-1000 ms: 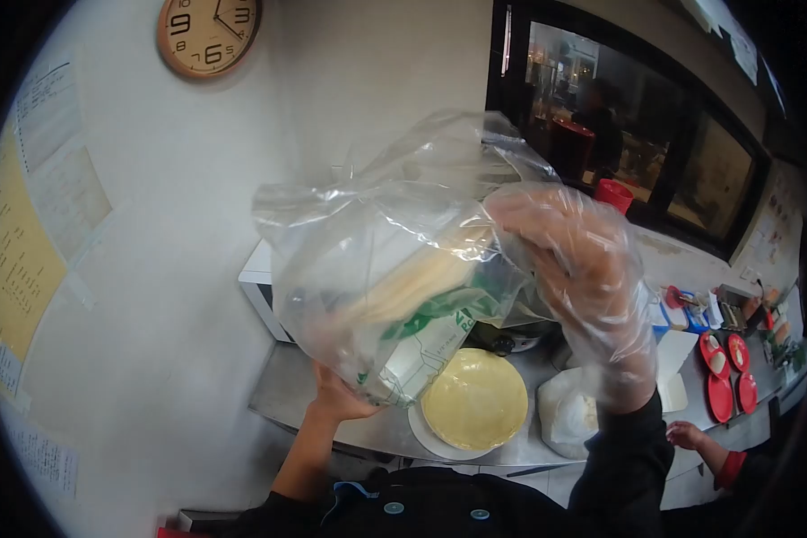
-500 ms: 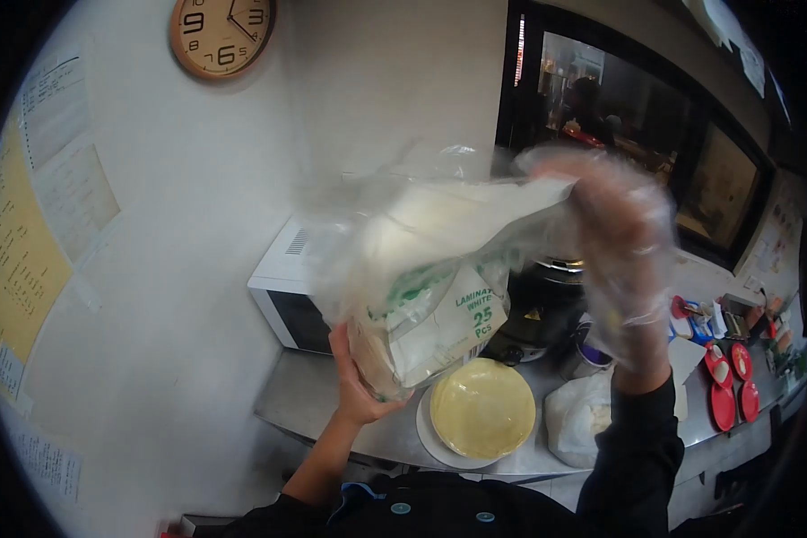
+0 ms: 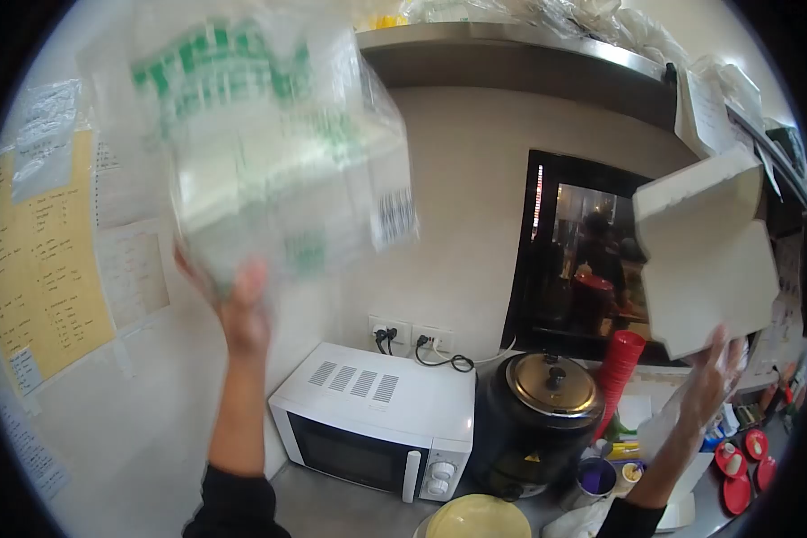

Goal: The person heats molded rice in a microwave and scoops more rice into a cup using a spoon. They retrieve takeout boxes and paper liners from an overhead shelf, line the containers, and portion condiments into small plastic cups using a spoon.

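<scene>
Yellow notice point(image 3: 49, 260): one, at far left, handwritten, beside the left forearm.

Left hand point(image 3: 242, 314): one, bare, closed on the lower left corner of the bagged pack; thumb on the near face, other fingers largely hidden.

Bagged pack point(image 3: 287, 188): one, white, in clear plastic with green lettering, barcode at its right end, blurred. Lies above and to the right of the left grip. Long axis runs across the view, right end slightly higher.

Microwave point(image 3: 377, 403): one, white, below and between the hands, touched by neither.

Yellow plate point(image 3: 480, 520): one, at the lower edge, partly cut off.

Black cooker point(image 3: 529, 430): one, metal lid on, just beside the microwave.

Red cups point(image 3: 620, 368): one leaning stack, behind the right forearm.

White carton sheet point(image 3: 708, 251): one, flat, edges notched, well apart from the bagged pack, to its right. Lies directly above the right grip; long axis near upright, top tipped slightly left. The right hand is the nearer.

Right hand point(image 3: 707, 381): one, gap narrow, fingers pinching the sheet's bottom edge. Clear film point(image 3: 738, 354) shows at the fingers; whether a glove, cannot tell.

Red plates point(image 3: 736, 494): several, lower right, below the right hand.
</scene>
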`<state>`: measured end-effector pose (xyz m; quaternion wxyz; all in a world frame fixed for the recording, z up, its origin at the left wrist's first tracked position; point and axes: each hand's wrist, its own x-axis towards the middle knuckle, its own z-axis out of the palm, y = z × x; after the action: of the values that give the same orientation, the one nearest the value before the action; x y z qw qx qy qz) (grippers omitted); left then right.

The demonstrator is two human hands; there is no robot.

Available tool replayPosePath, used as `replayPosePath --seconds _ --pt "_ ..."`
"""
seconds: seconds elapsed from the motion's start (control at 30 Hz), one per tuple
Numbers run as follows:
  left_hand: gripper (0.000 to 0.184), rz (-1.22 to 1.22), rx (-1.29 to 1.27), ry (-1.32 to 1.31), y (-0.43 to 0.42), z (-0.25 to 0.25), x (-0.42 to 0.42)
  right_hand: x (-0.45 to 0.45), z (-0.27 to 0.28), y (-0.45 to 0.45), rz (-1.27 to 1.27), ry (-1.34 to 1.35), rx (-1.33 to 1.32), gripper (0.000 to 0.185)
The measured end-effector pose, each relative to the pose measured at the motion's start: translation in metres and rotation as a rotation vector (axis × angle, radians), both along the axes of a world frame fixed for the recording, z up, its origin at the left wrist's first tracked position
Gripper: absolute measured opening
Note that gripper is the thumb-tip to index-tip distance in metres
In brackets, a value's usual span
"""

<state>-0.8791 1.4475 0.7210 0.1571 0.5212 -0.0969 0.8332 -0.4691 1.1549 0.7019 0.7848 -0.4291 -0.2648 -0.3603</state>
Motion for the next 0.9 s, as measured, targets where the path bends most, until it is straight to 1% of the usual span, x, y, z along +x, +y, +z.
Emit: replayPosePath --seconds 0.07,0.1,0.13,0.17,0.2,0.27,0.3,0.37,0.4,0.43,0.47,0.5,0.53,0.57,0.6,0.63,0.67,0.7,0.73,0.8,0.83,0.87,0.9 --pt "0.08 -0.041 0.135 -0.044 -0.004 0.102 0.014 0.019 -0.043 -0.004 -0.258 0.048 -0.311 0.045" --pt "0.075 -0.025 0.186 -0.066 -0.002 0.15 0.024 0.013 -0.054 -0.005 -0.229 0.069 -0.342 0.042" --pt "0.073 0.092 0.249 -0.074 0.012 0.192 0.031 0.007 -0.067 -0.008 -0.203 0.091 -0.371 0.04" --pt "0.069 0.155 0.206 -0.084 0.018 0.228 0.043 0.0 -0.079 -0.01 -0.178 0.081 -0.392 0.039" --pt "0.075 0.361 0.105 -0.201 0.017 0.258 0.056 -0.006 -0.089 -0.012 -0.154 0.07 -0.413 0.037" --pt "0.102 0.5 -0.109 -0.095 0.019 0.306 0.076 -0.021 -0.102 -0.022 -0.144 0.008 -0.514 0.034" --pt "0.102 0.486 -0.105 -0.092 0.021 0.318 0.086 -0.021 -0.112 -0.024 -0.157 0.015 -0.51 0.034" --pt "0.098 0.667 -0.271 -0.02 0.019 0.336 0.105 -0.021 -0.138 -0.035 -0.004 0.039 -0.46 0.029" --pt "0.091 0.693 -0.423 0.239 0.024 0.349 0.104 -0.016 -0.16 -0.051 -0.022 0.053 -0.462 0.029" --pt "0.091 0.674 -0.423 0.256 0.033 0.359 0.107 -0.007 -0.185 -0.074 -0.383 -0.025 -0.741 0.026" --pt "0.091 0.859 -0.462 0.459 0.045 0.37 0.111 -0.013 -0.187 -0.086 -0.745 -0.108 -1.02 0.024" --pt "0.094 1.044 -0.49 0.668 0.056 0.378 0.115 -0.016 -0.189 -0.094 -0.755 -0.092 -1.036 0.024" --pt "0.099 0.952 -0.466 0.778 0.069 0.379 0.11 -0.037 -0.168 -0.091 -0.352 0.071 -0.732 0.023" --pt "0.096 0.908 -0.404 0.836 0.081 0.379 0.107 -0.054 -0.16 -0.095 0.029 0.231 -0.404 0.023" --pt "0.093 0.855 -0.336 0.902 0.082 0.376 0.109 -0.056 -0.168 -0.117 -0.207 0.288 -0.561 0.02" --pt "0.083 0.97 -0.479 0.674 0.082 0.373 0.115 -0.073 -0.162 -0.122 -0.265 0.317 -0.533 0.022" --pt "0.058 1.181 -0.397 0.262 0.102 0.37 0.138 -0.088 -0.152 -0.126 -0.335 0.359 -0.511 0.024" --pt "0.058 1.12 -0.369 0.335 0.096 0.355 0.151 -0.092 -0.156 -0.139 -0.428 0.387 -0.476 0.021" --pt "0.066 1.214 -0.192 0.288 0.071 0.334 0.144 -0.11 -0.145 -0.144 -0.57 0.331 -0.519 0.019" --pt "0.076 1.198 0.024 0.28 0.024 0.272 0.149 -0.122 -0.156 -0.172 -0.615 0.366 -0.412 0.017" --pt "0.083 0.779 0.187 0.444 -0.003 0.233 0.149 -0.128 -0.163 -0.188 -0.678 0.418 -0.424 0.016" --pt "0.089 0.361 0.325 0.572 -0.026 0.198 0.147 -0.134 -0.162 -0.198 -0.687 0.407 -0.428 0.016" --pt "0.089 0.299 0.334 0.601 -0.042 0.16 0.152 -0.144 -0.155 -0.204 -0.731 0.431 -0.51 0.015"
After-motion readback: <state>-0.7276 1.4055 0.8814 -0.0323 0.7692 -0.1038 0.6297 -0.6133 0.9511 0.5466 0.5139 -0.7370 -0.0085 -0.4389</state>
